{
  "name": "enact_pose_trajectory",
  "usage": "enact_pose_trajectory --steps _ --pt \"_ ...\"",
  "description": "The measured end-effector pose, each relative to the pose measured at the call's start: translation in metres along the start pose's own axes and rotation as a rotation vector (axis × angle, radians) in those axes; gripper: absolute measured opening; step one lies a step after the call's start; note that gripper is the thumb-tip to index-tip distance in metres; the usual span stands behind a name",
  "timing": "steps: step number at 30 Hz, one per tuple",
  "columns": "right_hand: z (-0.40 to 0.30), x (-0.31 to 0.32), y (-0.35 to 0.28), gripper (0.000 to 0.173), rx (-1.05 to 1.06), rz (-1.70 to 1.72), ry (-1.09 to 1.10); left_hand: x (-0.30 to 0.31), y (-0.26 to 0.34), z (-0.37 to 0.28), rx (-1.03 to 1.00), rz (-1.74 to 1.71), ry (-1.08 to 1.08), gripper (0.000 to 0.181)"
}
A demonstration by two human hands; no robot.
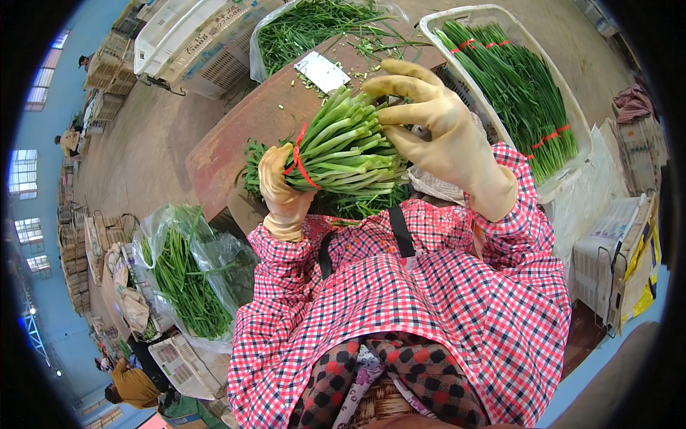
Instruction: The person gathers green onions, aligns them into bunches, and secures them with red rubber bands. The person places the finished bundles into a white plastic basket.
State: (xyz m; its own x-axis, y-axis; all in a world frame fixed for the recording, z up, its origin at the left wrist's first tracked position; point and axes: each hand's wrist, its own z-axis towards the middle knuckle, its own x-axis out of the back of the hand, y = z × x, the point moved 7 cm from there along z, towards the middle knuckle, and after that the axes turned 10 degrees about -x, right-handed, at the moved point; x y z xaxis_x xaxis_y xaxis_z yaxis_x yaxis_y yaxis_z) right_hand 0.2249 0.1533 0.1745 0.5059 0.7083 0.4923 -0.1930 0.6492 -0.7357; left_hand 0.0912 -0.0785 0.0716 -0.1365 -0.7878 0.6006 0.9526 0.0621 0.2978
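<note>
My left hand [281, 185], in a pale rubber glove, grips a bunch of green chive-like stalks [348, 147] beside its red tie [301, 161]. The pale stem ends fan out towards the right, while dark leaves show to the left of the fist. My right hand [434, 120], gloved the same way, is at the stem ends with its fingers apart. Its fingertips are at or just touching the ends; exact contact is hard to tell. Behind the bunch lies a white card or flat piece [322, 72] on a reddish-brown board [241, 126], among scattered stem trimmings.
At right stands a white plastic crate [581, 128] holding tied bunches [509, 91]. Loose greens fill a plastic-lined container [311, 32] at the back and a clear bag [185, 284] at left. More crates [214, 67] stand around. A person [136, 383] is at lower left.
</note>
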Motion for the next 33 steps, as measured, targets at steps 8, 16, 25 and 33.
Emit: enact_pose_trajectory --steps 8,16,25,33 --pt "0.007 0.000 0.025 0.015 -0.035 0.190 -0.101 -0.043 -0.010 -0.020 0.668 -0.882 -0.269 0.078" --pt "0.006 -0.009 0.043 0.017 -0.355 0.556 -0.313 -0.041 -0.015 -0.029 0.570 -0.741 -0.198 0.070" --pt "0.003 -0.012 0.048 0.018 -0.430 0.697 -0.368 -0.044 -0.012 -0.032 0.619 -0.842 -0.238 0.060" --pt "-0.002 0.033 0.067 0.029 -0.530 0.655 -0.187 -0.048 -0.024 -0.059 0.762 -0.982 -0.236 0.072"
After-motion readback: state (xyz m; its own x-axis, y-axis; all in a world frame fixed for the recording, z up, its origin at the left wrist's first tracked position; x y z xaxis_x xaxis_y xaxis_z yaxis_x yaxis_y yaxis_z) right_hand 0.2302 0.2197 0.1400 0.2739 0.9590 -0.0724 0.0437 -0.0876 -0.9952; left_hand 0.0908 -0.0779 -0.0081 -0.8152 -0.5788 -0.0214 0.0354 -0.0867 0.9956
